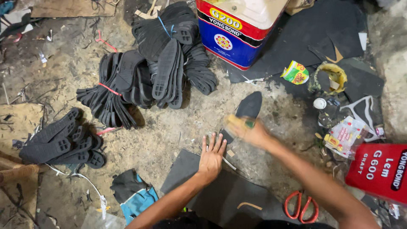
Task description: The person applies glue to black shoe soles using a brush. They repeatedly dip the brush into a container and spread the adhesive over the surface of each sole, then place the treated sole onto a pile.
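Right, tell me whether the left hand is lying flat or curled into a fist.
Flat. The left hand lies palm down with fingers spread on the edge of the dark sheet, while the right hand holds a black sole.

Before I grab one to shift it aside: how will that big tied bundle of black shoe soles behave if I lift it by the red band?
The bundle of black shoe soles would probably sag and fan: its ends already splay out past the red band. The soles look thin and rubbery, so likely floppy, and light singly. One narrow band holds many soles, so some may slip loose.
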A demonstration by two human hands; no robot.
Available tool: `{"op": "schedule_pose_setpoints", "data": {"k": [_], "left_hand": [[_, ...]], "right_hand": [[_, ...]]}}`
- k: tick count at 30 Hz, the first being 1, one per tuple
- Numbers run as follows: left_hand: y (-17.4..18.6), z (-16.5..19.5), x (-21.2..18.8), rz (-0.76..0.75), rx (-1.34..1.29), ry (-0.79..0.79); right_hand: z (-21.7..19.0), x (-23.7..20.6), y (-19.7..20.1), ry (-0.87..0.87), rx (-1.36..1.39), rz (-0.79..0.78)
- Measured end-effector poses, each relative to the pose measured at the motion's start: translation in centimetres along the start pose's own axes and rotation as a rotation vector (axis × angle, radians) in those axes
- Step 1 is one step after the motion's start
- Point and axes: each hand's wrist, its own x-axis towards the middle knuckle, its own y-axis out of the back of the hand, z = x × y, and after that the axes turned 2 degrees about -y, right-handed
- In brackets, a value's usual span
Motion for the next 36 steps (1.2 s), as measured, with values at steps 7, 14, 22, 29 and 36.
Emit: {"op": "schedule_pose_setpoints", "data": {"k": [7, 14, 22, 29, 36], "left_hand": [[-0.2, 0.2, 0.8, -0.045, 0.031, -0.002], [-0.5, -0.1, 0.5, -0.063, 0.053, -0.009], [-0.6, -0.4, 0.5, 0.065, -0.053, -0.031], [0.1, -0.3, 0.1, 0.048, -0.023, -0.046], [3.5, 0.8, 5.1, -0.072, -0.270, 0.181]], "right_hand": [[4.9, 1.1, 2.5, -0.819, -0.026, -0.043], [3.5, 2.5, 2.3, -0.652, -0.023, -0.134], [9.0, 2.6, 4.0, -0.370, -0.140, -0.138], [10.2, 2.5, 6.4, -0.597, 0.118, 0.246], [9.5, 0.5, 5.5, -0.927, 0.105, 0.327]]}}
